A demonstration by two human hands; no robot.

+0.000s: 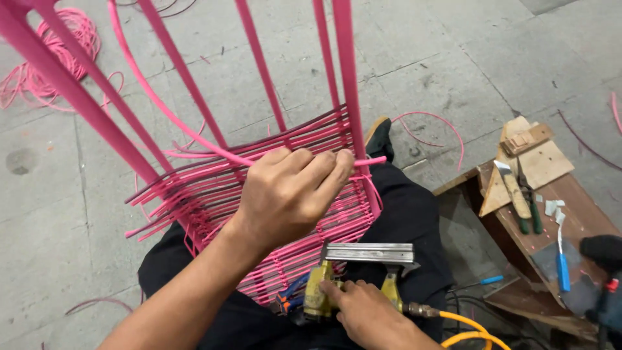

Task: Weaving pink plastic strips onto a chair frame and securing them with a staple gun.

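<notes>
The left hand (288, 194) pinched a pink cord (162, 110) taut against the woven frame (214, 194) on the lap, while the right hand (366, 314) gripped a staple gun (353, 272) just below. If the pinch slackened, the cord would likely slip loose; a misaimed staple might catch the fingers (324, 170).

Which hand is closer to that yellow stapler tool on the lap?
The right hand: it rests on the yellow stapler, fingers touching its body. The left hand is higher up, pinching a pink strand against the woven frame, apart from the tool.
</notes>
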